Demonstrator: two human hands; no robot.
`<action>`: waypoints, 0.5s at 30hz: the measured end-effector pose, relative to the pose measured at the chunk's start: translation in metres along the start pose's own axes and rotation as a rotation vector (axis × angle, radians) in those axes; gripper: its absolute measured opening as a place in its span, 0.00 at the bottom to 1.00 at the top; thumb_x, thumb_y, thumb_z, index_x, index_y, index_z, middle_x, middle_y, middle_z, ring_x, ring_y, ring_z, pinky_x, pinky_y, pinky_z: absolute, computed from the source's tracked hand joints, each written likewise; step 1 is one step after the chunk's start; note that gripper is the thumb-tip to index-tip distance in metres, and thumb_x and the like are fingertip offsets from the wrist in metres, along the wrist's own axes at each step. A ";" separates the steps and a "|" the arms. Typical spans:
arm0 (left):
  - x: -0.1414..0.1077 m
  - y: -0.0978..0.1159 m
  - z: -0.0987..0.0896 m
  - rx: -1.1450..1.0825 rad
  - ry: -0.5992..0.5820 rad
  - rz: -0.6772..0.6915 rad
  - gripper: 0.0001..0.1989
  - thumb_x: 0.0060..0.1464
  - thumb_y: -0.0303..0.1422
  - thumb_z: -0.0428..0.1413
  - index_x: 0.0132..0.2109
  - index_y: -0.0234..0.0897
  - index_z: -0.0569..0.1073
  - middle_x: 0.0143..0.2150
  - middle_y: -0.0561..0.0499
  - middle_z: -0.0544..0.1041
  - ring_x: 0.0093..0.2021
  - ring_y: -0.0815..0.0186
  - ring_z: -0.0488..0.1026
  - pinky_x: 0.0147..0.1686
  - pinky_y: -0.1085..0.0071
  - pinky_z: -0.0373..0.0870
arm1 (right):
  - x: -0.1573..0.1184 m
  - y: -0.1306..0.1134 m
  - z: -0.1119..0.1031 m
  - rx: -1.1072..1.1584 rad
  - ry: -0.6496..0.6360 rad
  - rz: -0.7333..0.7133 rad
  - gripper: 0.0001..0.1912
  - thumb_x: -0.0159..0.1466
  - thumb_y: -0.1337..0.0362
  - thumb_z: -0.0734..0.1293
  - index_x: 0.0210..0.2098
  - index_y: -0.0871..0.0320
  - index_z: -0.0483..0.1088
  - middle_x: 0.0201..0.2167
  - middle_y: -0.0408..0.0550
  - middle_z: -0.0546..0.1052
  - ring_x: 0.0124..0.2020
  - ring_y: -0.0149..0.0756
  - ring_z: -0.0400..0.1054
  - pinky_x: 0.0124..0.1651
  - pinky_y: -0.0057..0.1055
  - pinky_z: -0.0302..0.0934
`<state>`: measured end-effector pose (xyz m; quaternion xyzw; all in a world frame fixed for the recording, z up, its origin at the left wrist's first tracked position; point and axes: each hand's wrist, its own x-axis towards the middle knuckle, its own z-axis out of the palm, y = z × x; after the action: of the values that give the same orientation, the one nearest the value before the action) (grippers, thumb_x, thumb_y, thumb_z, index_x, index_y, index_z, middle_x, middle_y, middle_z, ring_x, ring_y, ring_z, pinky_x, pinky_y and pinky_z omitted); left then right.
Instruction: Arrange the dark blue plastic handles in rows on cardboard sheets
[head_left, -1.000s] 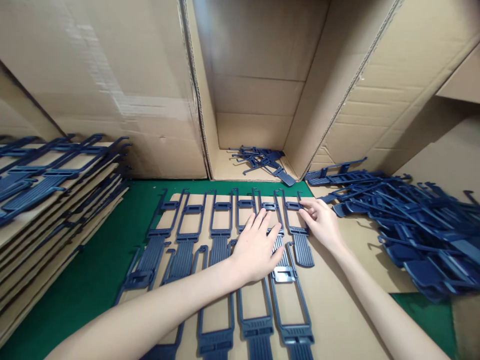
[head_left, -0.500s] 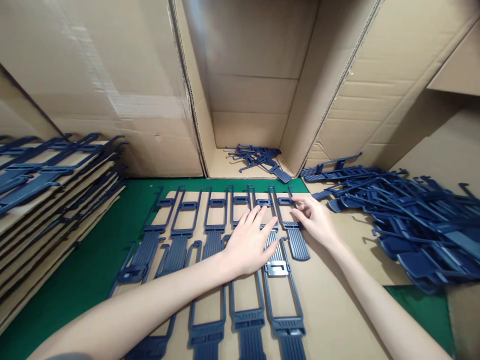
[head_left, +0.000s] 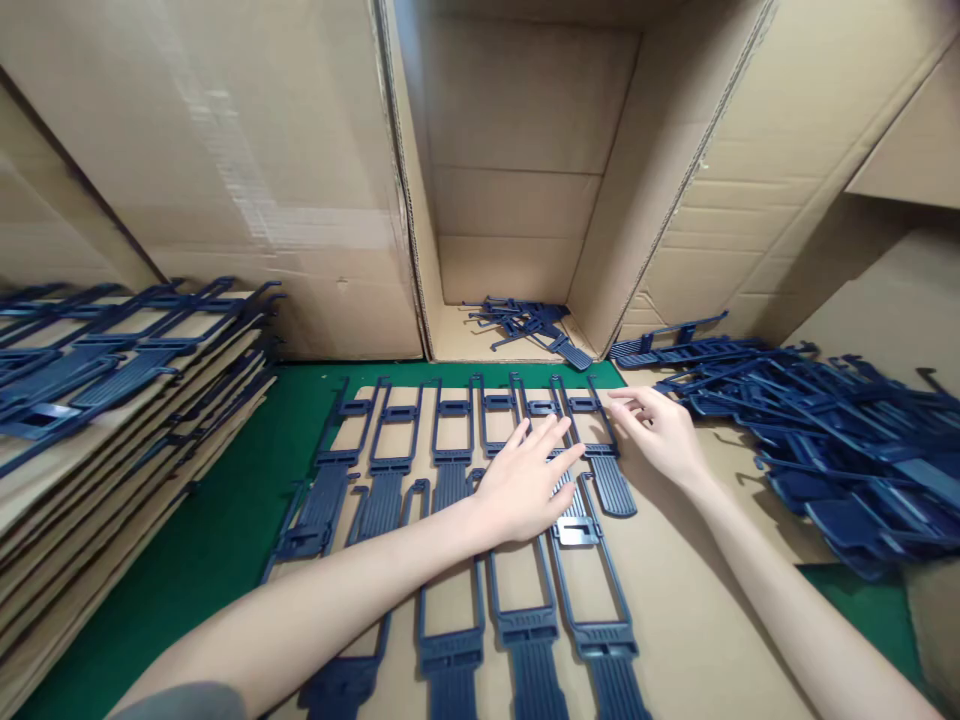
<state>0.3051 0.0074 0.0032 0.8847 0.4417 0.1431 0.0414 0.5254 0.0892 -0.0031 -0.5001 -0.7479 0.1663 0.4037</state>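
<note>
Dark blue plastic frames with hooked ends, slotted crosspieces and ribbed tabs lie in two rows on a cardboard sheet (head_left: 690, 610). My left hand (head_left: 525, 480) is spread palm down over the middle of them, covering parts of several. Its fingertips reach toward the slotted crosspiece of one back-row frame (head_left: 541, 407). Just right of the last back-row frame (head_left: 613, 485), my right hand (head_left: 660, 432) hovers with its fingers loosely bent and the thumb apart. I see nothing held in it; whether it touches the frame's side is unclear.
Layered cardboard sheets (head_left: 217, 440) carrying similar frames are stacked at the left. A tangled pile of blue parts (head_left: 847, 450) lies at the right. More parts (head_left: 532, 325) sit inside the open cardboard box (head_left: 517, 200) behind. Green surface (head_left: 187, 560) shows beneath.
The view has shifted, so the sheet and frames appear farther right. My right hand has drawn slightly off the last frame's side. The left hand stays spread over the frames.
</note>
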 end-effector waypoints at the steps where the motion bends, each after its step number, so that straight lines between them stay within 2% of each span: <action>1: 0.000 -0.001 0.001 -0.004 -0.007 0.004 0.23 0.64 0.39 0.43 0.63 0.39 0.62 0.69 0.44 0.53 0.70 0.57 0.44 0.67 0.52 0.42 | 0.002 -0.003 -0.003 0.017 0.001 0.017 0.17 0.63 0.53 0.63 0.41 0.58 0.74 0.40 0.51 0.77 0.34 0.37 0.70 0.39 0.35 0.65; 4: -0.001 -0.001 0.003 -0.004 -0.006 0.004 0.23 0.64 0.40 0.42 0.62 0.38 0.63 0.69 0.43 0.54 0.69 0.57 0.47 0.66 0.52 0.42 | 0.013 -0.023 -0.016 0.244 -0.080 0.110 0.18 0.60 0.51 0.67 0.42 0.58 0.73 0.40 0.52 0.78 0.38 0.39 0.72 0.46 0.38 0.65; 7: -0.001 -0.001 0.004 0.004 0.024 -0.001 0.23 0.64 0.40 0.43 0.62 0.37 0.64 0.68 0.43 0.55 0.69 0.56 0.49 0.66 0.52 0.44 | 0.030 -0.054 -0.031 0.522 -0.270 0.182 0.22 0.57 0.50 0.69 0.46 0.57 0.71 0.41 0.52 0.79 0.40 0.39 0.73 0.47 0.38 0.65; 9: -0.002 -0.001 0.004 0.008 0.044 0.002 0.23 0.63 0.39 0.43 0.61 0.36 0.64 0.68 0.42 0.57 0.68 0.56 0.50 0.66 0.52 0.45 | 0.048 -0.070 -0.035 0.521 -0.395 0.171 0.23 0.58 0.49 0.68 0.47 0.57 0.71 0.42 0.53 0.79 0.41 0.39 0.73 0.47 0.37 0.66; 10: -0.002 -0.001 0.005 0.008 0.049 0.005 0.23 0.63 0.39 0.43 0.61 0.36 0.65 0.67 0.41 0.57 0.68 0.56 0.50 0.66 0.52 0.45 | 0.058 -0.073 -0.032 0.454 -0.439 0.146 0.23 0.59 0.50 0.67 0.47 0.58 0.71 0.42 0.53 0.78 0.42 0.40 0.73 0.47 0.37 0.66; 12: -0.002 -0.001 0.005 0.002 0.050 0.005 0.23 0.63 0.39 0.43 0.61 0.36 0.65 0.67 0.41 0.57 0.68 0.55 0.51 0.66 0.51 0.45 | 0.081 -0.070 -0.020 0.184 -0.472 0.101 0.21 0.61 0.52 0.66 0.48 0.59 0.70 0.43 0.53 0.78 0.45 0.39 0.72 0.48 0.34 0.65; 14: -0.002 -0.001 0.006 -0.006 0.044 0.002 0.23 0.64 0.39 0.43 0.61 0.35 0.65 0.67 0.40 0.57 0.68 0.55 0.51 0.66 0.51 0.44 | 0.104 -0.056 0.003 -0.223 -0.388 0.115 0.19 0.63 0.56 0.63 0.49 0.60 0.69 0.45 0.54 0.77 0.45 0.38 0.72 0.49 0.32 0.64; 15: -0.003 -0.001 0.006 -0.008 0.045 0.001 0.23 0.64 0.39 0.43 0.61 0.35 0.64 0.67 0.40 0.57 0.68 0.55 0.51 0.66 0.51 0.44 | 0.113 -0.046 0.016 -0.318 -0.347 0.141 0.20 0.63 0.59 0.64 0.51 0.64 0.67 0.46 0.58 0.76 0.47 0.41 0.72 0.51 0.34 0.63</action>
<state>0.3049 0.0061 -0.0035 0.8814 0.4414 0.1648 0.0351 0.4650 0.1706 0.0668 -0.5723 -0.7859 0.1577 0.1729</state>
